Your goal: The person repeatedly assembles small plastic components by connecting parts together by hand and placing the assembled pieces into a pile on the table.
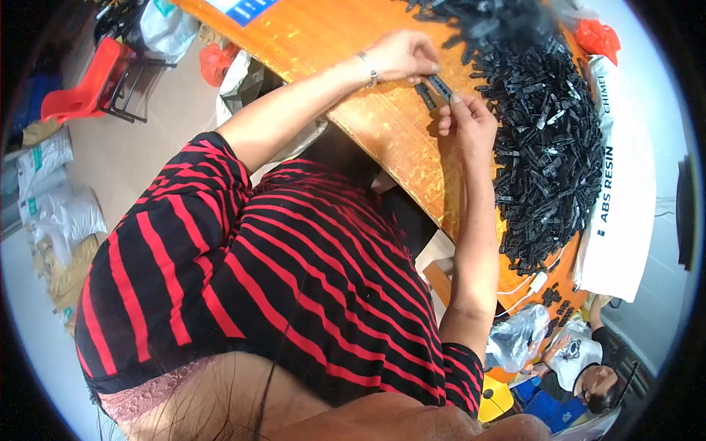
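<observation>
A small, long black plastic part (440, 87) is held between my two hands just over the orange-brown table (368, 132). My right hand (471, 121) pinches its near end between thumb and fingers. At its far end, the curled fingers of my left hand (401, 57) close on it, partly covering that end. Another black plastic part (425, 97) lies on the tabletop right beside the held one. To the right of my hands spreads a big heap of similar black plastic parts (548, 147), reaching to the far edge of the view.
A white printed sack (618, 191) borders the heap on the right. Red plastic bags (597, 38) lie at the far right. A white cable (526, 290) crosses the table's lower right, near a clear bag (518, 334) and another person (577, 360). A red chair (92, 84) stands left.
</observation>
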A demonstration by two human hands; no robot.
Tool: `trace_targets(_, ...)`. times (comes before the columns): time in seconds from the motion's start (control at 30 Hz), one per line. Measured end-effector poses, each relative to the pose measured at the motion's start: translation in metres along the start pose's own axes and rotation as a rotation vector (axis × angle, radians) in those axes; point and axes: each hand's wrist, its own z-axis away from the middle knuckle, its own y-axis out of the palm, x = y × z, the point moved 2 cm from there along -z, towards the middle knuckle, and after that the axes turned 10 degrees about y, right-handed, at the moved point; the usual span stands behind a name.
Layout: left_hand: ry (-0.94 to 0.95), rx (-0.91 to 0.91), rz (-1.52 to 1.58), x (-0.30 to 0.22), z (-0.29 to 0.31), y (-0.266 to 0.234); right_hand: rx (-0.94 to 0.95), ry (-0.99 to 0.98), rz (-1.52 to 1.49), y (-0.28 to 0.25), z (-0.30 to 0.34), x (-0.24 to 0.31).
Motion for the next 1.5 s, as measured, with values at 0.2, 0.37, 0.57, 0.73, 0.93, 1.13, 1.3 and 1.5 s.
trace_targets(0.2, 0.001, 0.021, -0.212, 0.011, 0.006, 0.005, -0.014, 0.044, 0.04, 0.0, 0.003, -0.017)
trace_targets(0.37, 0.092, -0.007, -0.509, 0.001, 0.011, 0.006, -0.061, 0.074, 0.165, 0.005, 0.002, -0.015)
trace_targets(0.57, 0.07, -0.036, -0.579, 0.006, 0.012, 0.008, -0.109, 0.105, 0.195, 0.01, 0.001, -0.016)
trace_targets(0.73, 0.032, -0.056, -0.588, 0.008, 0.014, 0.014, -0.138, 0.087, 0.304, 0.012, -0.002, -0.011)
trace_targets(0.93, 0.145, -0.095, -0.681, 0.009, 0.015, 0.019, -0.062, 0.074, 0.401, 0.005, -0.018, -0.007)
trace_targets(1.13, -0.044, 0.036, -0.688, -0.01, 0.012, 0.015, -0.009, 0.164, 0.385, 0.0, -0.015, -0.002)
trace_targets(1.3, 0.316, 0.006, -0.502, 0.004, 0.037, 0.009, -0.02, -0.077, 0.422, -0.001, 0.008, -0.016)
trace_targets(1.5, 0.228, 0.135, -0.49, -0.014, 0.064, 0.012, -0.213, -0.685, 0.726, 0.01, 0.039, -0.003)
